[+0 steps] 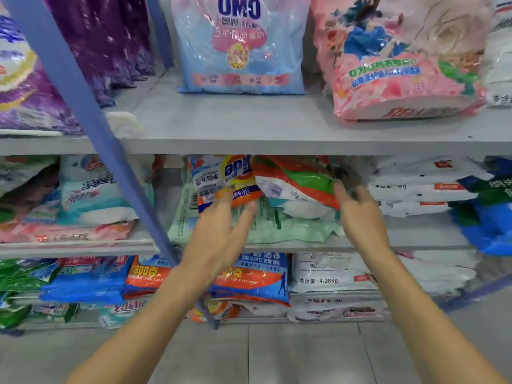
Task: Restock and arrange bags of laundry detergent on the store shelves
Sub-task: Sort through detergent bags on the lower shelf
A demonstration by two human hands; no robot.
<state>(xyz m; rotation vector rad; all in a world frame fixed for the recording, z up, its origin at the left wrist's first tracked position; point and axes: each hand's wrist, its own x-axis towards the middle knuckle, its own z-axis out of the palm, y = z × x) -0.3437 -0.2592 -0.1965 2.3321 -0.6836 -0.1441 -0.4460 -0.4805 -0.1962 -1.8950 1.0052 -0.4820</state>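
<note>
An orange and white Tide bag [221,178] and an orange and green bag [293,178] lie on a pale green bag [277,225] on the middle shelf [415,234]. My left hand [221,231] reaches in with straight fingers that touch the lower edge of the Tide bag. My right hand [360,214] is at the right end of the orange and green bag, fingers spread and blurred; whether it holds the bag I cannot tell.
A blue diagonal shelf brace [97,128] crosses the left of the view. The top shelf [249,126] carries a blue OMO bag [241,51], a pink flowered bag [401,67] and purple bags [105,42]. White bags [415,187] are stacked at the right; more bags fill the bottom shelf.
</note>
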